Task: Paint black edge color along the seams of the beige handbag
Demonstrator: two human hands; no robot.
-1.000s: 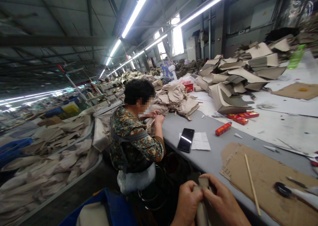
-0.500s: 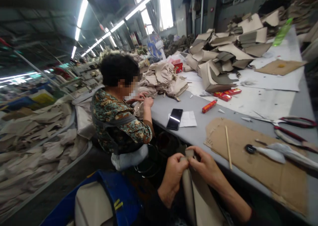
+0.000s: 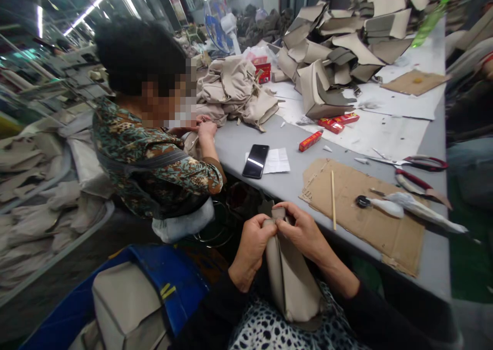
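Note:
A beige bag piece [image 3: 295,283] with dark edges stands over my lap, its narrow top end between my hands. My left hand [image 3: 252,245] pinches the top edge from the left, thumb and fingers together. From the right, my right hand [image 3: 302,232] grips a small flap at the same end. The two thumbs nearly touch there. Part of the piece behind my fingers is hidden.
A grey table [image 3: 292,191] holds a phone [image 3: 256,161], cardboard [image 3: 365,211], a wooden stick [image 3: 333,201], scissors [image 3: 410,162], red boxes [image 3: 339,122] and piled bag pieces [image 3: 319,88]. A person [image 3: 150,150] sits at left, beyond a blue bin [image 3: 185,283].
The view has shifted, so table items and hands appear further left and higher. More of the bag piece and my lap shows. Both hands still hold its top end.

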